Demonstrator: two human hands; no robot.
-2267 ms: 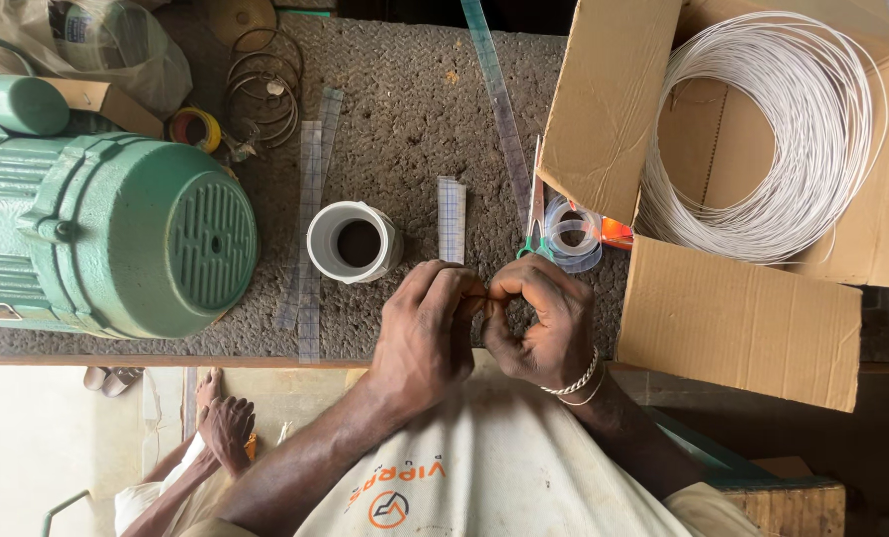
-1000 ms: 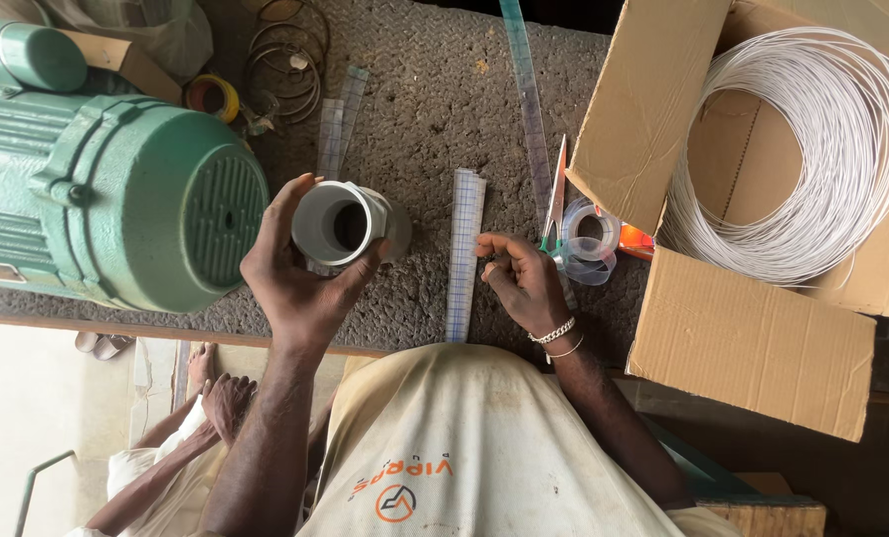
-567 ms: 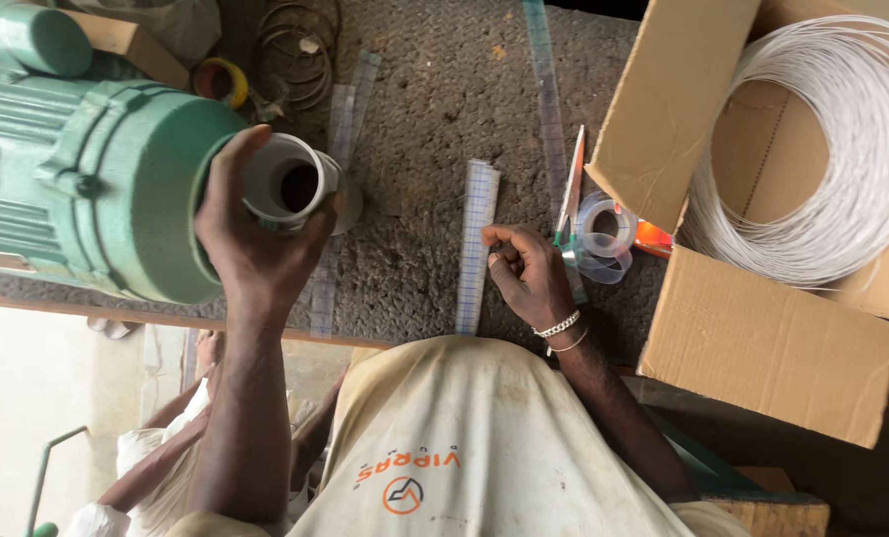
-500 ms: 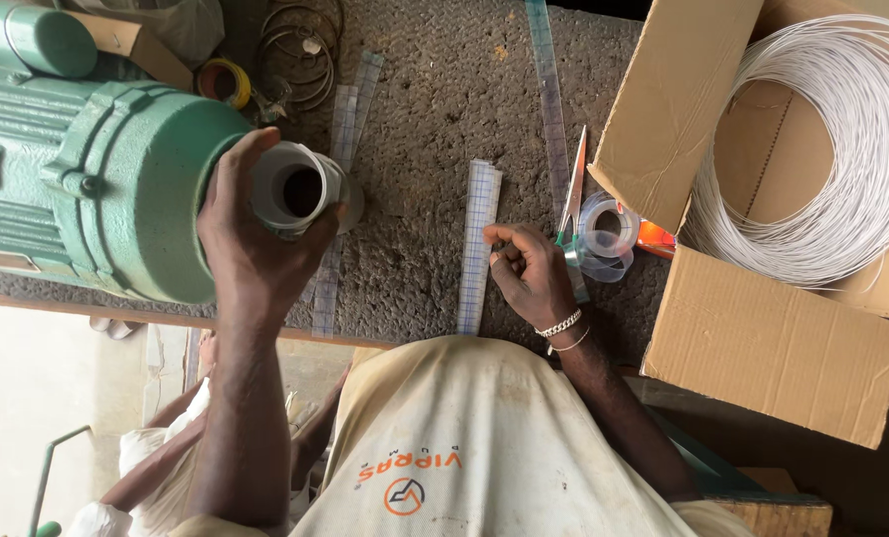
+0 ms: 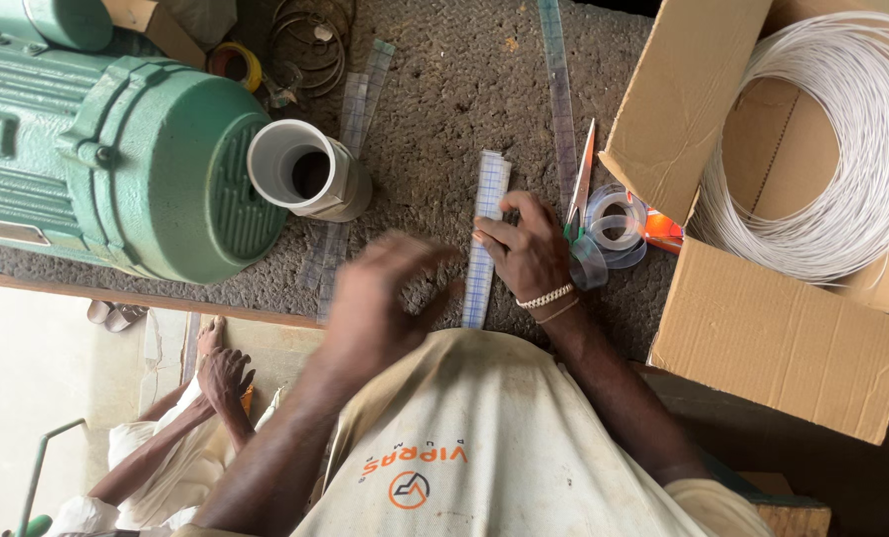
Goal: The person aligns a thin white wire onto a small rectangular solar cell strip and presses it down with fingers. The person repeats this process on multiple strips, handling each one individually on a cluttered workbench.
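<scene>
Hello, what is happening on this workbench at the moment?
A person stands at a rough workbench. The right hand presses on a gridded paper strip lying flat. The left hand, blurred and empty, is just beside the strip. A white tube sits beside a green motor. Clear tape rolls and a box of white wire lie to the right.

A rough, speckled grey stone worktop [image 5: 435, 109] fills the upper part of the view, edged along its near side by a thin brown wooden strip [image 5: 116, 295]. Below it, at lower left, a pale, brightly lit concrete floor [image 5: 27, 388] is seen. At lower right, a dark shadowed area beside a brown wooden block [image 5: 793, 517] is shown. Daylight falls evenly across the surface.
</scene>
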